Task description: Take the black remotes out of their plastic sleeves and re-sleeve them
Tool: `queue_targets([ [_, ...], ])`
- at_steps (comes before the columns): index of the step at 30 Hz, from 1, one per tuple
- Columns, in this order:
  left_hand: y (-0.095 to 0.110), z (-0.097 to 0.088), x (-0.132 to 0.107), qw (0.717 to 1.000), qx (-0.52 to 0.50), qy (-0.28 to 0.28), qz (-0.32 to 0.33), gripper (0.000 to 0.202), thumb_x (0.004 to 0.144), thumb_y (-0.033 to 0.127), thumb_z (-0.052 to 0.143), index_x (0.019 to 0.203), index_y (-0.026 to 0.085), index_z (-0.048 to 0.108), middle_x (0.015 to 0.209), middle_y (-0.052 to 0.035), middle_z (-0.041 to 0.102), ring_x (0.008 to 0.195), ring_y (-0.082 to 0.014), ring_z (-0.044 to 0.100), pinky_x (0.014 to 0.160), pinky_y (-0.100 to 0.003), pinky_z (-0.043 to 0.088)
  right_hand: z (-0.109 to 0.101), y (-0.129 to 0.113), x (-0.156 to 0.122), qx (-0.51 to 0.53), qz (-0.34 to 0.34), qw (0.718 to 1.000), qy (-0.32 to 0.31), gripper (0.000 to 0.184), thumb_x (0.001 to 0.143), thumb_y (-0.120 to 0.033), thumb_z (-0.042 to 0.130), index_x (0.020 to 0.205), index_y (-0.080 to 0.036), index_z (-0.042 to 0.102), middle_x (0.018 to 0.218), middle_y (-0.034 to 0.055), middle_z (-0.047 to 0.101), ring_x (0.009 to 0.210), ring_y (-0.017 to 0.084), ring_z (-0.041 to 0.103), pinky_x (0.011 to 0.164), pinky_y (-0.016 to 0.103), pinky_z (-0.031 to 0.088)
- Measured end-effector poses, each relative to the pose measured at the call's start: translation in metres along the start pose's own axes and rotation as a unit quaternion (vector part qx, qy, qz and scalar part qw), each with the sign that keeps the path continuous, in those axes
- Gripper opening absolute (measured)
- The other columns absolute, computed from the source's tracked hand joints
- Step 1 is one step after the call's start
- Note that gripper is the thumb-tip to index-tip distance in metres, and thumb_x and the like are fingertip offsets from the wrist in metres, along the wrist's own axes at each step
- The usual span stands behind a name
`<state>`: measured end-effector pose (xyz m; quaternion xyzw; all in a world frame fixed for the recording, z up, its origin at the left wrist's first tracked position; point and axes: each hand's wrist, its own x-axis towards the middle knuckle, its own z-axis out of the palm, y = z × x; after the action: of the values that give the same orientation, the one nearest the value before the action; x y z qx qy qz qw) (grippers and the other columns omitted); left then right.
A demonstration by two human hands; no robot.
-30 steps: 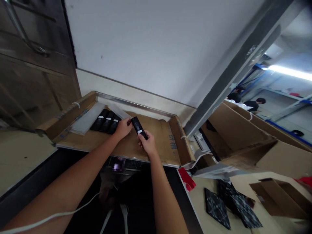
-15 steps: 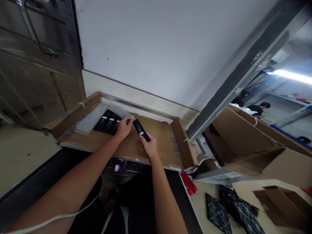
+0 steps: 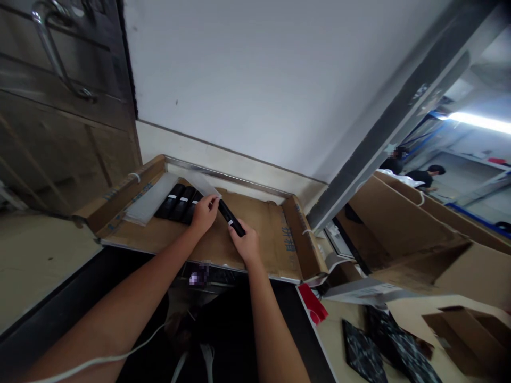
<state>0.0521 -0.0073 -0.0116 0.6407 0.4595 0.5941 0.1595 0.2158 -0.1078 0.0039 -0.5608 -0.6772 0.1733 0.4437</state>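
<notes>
My right hand [image 3: 246, 243] grips the near end of a slim black remote-like bar [image 3: 230, 217] with a small white label, held low over the floor of an open cardboard box [image 3: 261, 221]. Its far end points at my left hand [image 3: 204, 212], whose fingers pinch the edge of a clear plastic sleeve [image 3: 199, 184]. Three matching black bars [image 3: 180, 202] lie side by side in the box, just left of my left hand.
A second clear sleeve [image 3: 149, 198] lies at the box's left end. More open cardboard boxes [image 3: 419, 234] stand to the right, with dark patterned panels [image 3: 383, 346] on a pale table. A white cable [image 3: 104, 359] crosses my lap. Other people sit far right.
My right hand has brought the black bar lower and leftward, its far end now at my left hand's fingertips. The camera view shifted slightly; the left hand kept its pinch on the sleeve.
</notes>
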Motion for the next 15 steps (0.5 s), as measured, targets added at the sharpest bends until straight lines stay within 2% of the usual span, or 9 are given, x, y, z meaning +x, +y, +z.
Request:
queue_targets([
  [4, 0.0015, -0.0002, -0.0014, 1.000, 0.011, -0.017, 0.017, 0.024, 0.093, 0.029, 0.049, 0.102, 0.017, 0.068, 0.100, -0.0085, 0.072, 0.085, -0.0180, 0.065, 0.076, -0.029, 0.051, 0.0009, 0.0019, 0.0010, -0.004, 0.055, 0.998, 0.011, 0.031, 0.084, -0.043, 0.060, 0.104, -0.022, 0.072, 0.091, 0.0015, 0.074, 0.083, 0.020, 0.068, 0.074, 0.027, 0.049],
  [7, -0.0004, 0.0015, -0.0025, 0.998, 0.031, -0.051, -0.001, 0.022, 0.091, 0.027, 0.051, 0.101, 0.018, 0.068, 0.096, -0.0075, 0.072, 0.079, -0.0176, 0.064, 0.075, -0.029, 0.051, -0.0016, 0.0020, 0.0024, -0.037, 0.100, 0.994, 0.015, 0.031, 0.083, -0.046, 0.061, 0.099, -0.022, 0.072, 0.085, 0.0017, 0.073, 0.078, 0.020, 0.066, 0.069, 0.026, 0.047],
  [12, -0.0045, 0.0051, -0.0025, 0.990, 0.099, -0.095, -0.013, 0.017, 0.087, 0.020, 0.052, 0.090, 0.018, 0.068, 0.087, -0.0075, 0.071, 0.078, -0.0196, 0.063, 0.076, -0.031, 0.049, -0.0039, 0.0008, -0.0004, -0.110, 0.142, 0.982, 0.053, 0.029, 0.084, -0.044, 0.058, 0.096, -0.023, 0.073, 0.086, 0.0054, 0.073, 0.082, 0.022, 0.066, 0.072, 0.028, 0.046],
  [15, -0.0046, 0.0055, -0.0019, 0.986, 0.129, -0.107, -0.007, 0.016, 0.086, 0.017, 0.051, 0.085, 0.018, 0.067, 0.085, -0.0082, 0.071, 0.080, -0.0208, 0.063, 0.076, -0.032, 0.048, 0.0008, 0.0004, -0.0069, -0.183, 0.154, 0.967, 0.091, 0.031, 0.086, -0.041, 0.055, 0.096, -0.018, 0.074, 0.087, 0.0126, 0.072, 0.086, 0.027, 0.065, 0.078, 0.034, 0.047],
])
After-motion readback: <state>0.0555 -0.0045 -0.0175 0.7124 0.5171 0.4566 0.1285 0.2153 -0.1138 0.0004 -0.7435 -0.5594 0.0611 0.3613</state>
